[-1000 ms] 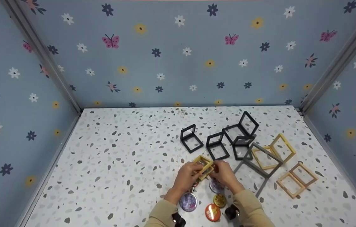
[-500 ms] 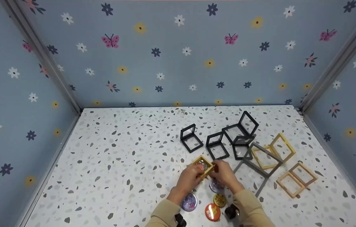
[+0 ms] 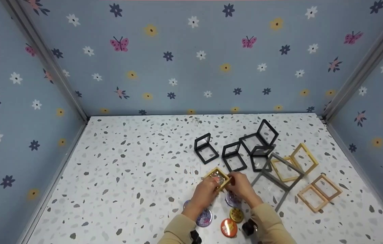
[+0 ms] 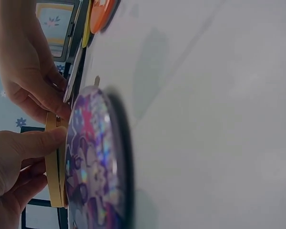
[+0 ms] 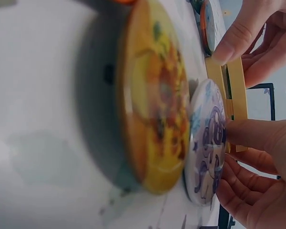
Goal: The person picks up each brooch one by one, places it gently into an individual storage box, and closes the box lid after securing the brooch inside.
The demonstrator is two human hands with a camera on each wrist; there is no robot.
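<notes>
Pinching with left hand [image 3: 205, 192] the left side of a small yellow display frame [image 3: 224, 184], and with right hand [image 3: 241, 185] its right corner, just beyond round purple badge [image 3: 233, 200] on desk [image 3: 120, 183], with open grey frame [image 3: 274, 181] farther right.

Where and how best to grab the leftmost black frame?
Likely pinch the leftmost black frame by its raised half's top bar, from above and left: that half stands up off the table, the other lies flat, and the next black frame sits to the right.
</notes>
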